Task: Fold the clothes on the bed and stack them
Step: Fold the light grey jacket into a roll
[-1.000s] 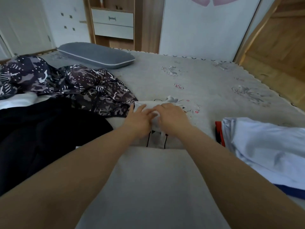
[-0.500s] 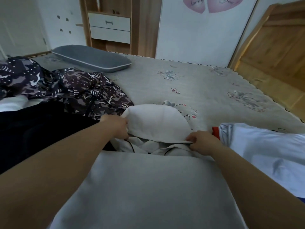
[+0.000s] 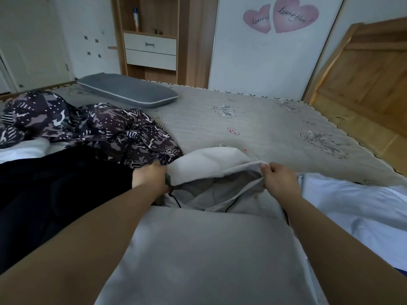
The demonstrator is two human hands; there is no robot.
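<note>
A light grey hoodie point(image 3: 209, 249) lies flat in front of me on the bed, its body folded into a rectangle. Its hood point(image 3: 207, 164) is raised off the bed, pale lining facing up. My left hand point(image 3: 150, 178) pinches the hood's left edge. My right hand point(image 3: 278, 178) pinches its right edge, so the hood gapes open between them. Black drawstrings point(image 3: 231, 205) trail from the collar. A patterned dark jacket point(image 3: 88, 126) lies in a heap to the left, a black garment point(image 3: 55, 190) beside it, and a pale blue garment point(image 3: 356, 205) on the right.
The bed point(image 3: 264, 128) has a grey quilted cover with small printed motifs. A grey pillow point(image 3: 127, 90) lies at the far left. A wooden headboard point(image 3: 363, 69) stands on the right; a shelf unit with drawers point(image 3: 150, 49) is behind the bed.
Both hands went from pressing together on the hood to gripping its two sides. They have lifted it and pulled it toward me, opening it up.
</note>
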